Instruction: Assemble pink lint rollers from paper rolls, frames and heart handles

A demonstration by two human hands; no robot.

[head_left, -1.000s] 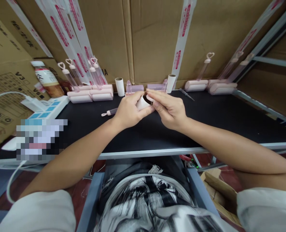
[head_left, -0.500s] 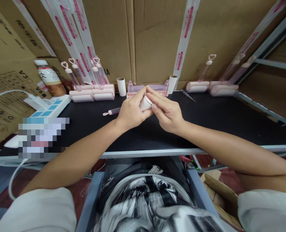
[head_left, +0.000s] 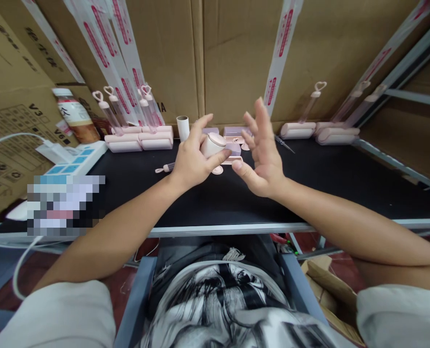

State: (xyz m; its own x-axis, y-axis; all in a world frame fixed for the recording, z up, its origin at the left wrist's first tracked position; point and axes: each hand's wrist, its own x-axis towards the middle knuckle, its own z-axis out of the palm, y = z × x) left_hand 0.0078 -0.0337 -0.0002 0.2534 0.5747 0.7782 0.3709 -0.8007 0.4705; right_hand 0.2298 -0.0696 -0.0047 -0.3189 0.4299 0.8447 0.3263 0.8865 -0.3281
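The left hand pinches a white tube between the thumb and the fingers, near the middle of the view, and a round pink cap sits on its upper end. The right hand is spread, apart from the tube, at about three o'clock from it. At six o'clock a pink disc lies on the black tabletop; at ten o'clock an open-ended second tube stands upright.

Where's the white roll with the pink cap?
The white roll is near the head view's centre, in the left hand, left of the open right hand.
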